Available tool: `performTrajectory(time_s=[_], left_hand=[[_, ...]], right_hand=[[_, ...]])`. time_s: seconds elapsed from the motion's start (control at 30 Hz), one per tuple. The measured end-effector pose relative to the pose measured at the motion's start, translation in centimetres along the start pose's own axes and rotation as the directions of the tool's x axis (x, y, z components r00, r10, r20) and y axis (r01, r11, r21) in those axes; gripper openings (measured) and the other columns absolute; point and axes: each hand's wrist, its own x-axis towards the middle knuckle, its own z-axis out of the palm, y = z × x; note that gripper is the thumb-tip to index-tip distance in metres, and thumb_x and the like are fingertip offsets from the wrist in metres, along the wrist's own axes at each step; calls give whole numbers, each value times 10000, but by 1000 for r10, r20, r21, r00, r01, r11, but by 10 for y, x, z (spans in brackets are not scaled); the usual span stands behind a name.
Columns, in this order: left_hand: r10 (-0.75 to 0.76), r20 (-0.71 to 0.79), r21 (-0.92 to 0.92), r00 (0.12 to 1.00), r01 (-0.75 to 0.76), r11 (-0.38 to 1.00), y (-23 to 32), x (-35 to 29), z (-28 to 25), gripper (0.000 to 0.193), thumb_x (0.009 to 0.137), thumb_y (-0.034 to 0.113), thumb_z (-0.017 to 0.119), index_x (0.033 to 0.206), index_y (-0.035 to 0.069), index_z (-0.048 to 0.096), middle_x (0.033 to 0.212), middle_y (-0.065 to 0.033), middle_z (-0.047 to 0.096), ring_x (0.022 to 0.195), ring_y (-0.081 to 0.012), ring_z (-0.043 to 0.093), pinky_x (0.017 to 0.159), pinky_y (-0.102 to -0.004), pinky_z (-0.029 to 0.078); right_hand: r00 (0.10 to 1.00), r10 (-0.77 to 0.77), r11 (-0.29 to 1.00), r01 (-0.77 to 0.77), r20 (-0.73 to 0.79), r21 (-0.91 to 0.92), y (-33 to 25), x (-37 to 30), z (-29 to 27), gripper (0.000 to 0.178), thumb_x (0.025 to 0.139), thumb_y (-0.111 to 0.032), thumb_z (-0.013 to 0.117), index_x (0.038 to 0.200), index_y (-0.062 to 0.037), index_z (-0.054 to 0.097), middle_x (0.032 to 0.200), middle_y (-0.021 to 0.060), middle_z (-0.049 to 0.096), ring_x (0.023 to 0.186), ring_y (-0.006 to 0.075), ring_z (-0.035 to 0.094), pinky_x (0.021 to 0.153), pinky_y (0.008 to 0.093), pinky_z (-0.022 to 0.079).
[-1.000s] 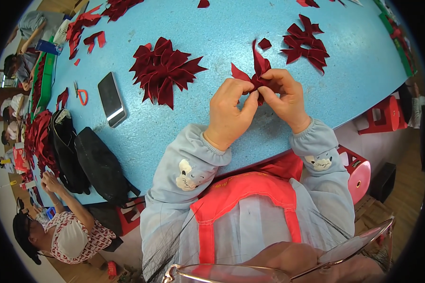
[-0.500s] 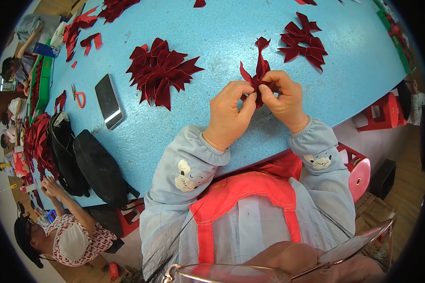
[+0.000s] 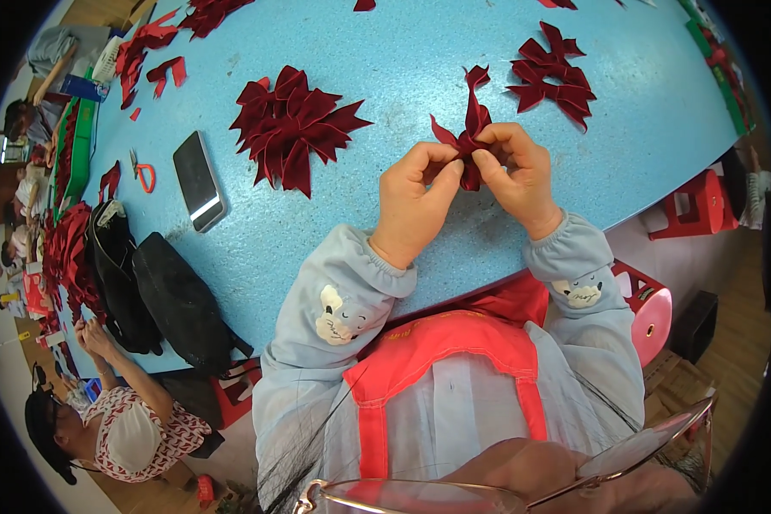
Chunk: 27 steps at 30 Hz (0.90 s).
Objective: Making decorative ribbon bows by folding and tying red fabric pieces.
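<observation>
A dark red, velvety ribbon knot (image 3: 473, 124) sat between the fingers of both hands, over the speckled blue worktop (image 3: 420, 51), its longest tail pointing away. The left hand (image 3: 413, 201) pinched its left side between thumb and forefinger; the right hand (image 3: 522, 180) pinched its right. Both hands angled inward, fingers curled, forearms in pale blue fabric sleeves (image 3: 325, 287).

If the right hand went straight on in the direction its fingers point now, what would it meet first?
The right hand would first meet the dark red ribbon it holds, then perhaps the left hand; depth is unclear.
</observation>
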Motion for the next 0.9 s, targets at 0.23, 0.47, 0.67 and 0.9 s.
performTrajectory(time_s=[0.23,0.47,0.67,0.9], left_hand=[[53,-124,-6,991,-54,999,-3,7,-3,121,802,7,580,922,-9,579,833,-60,625,738,-117,596,641,-252,479],[-16,65,47,998,13,999,4,5,-4,299,814,21,576,1105,3,510,861,-65,628,757,-130,600,666,-260,477],[-217,101,-296,971,237,925,8,10,-5,310,849,30,522,1157,15,488,884,-90,634,769,-143,612,681,-271,496],[-315,261,-459,913,404,791,8,14,-15,297,911,124,439,1187,18,467,919,-118,629,791,-162,622,703,-281,516]], right_hand=[[984,177,983,-177,-3,58,0,-1,1,165,815,-6,602,976,-3,565,703,17,595,612,42,548,535,197,446],[973,220,967,-227,70,114,-7,1,2,154,857,-19,545,1011,-22,558,711,-6,575,556,33,502,488,175,400],[945,319,920,-328,77,213,-6,2,-3,179,845,-15,534,1022,-38,551,804,26,591,638,66,526,544,203,414],[962,-264,920,274,75,-281,-12,17,-6,256,750,10,575,1001,-38,552,1012,104,569,954,188,538,814,312,431]])
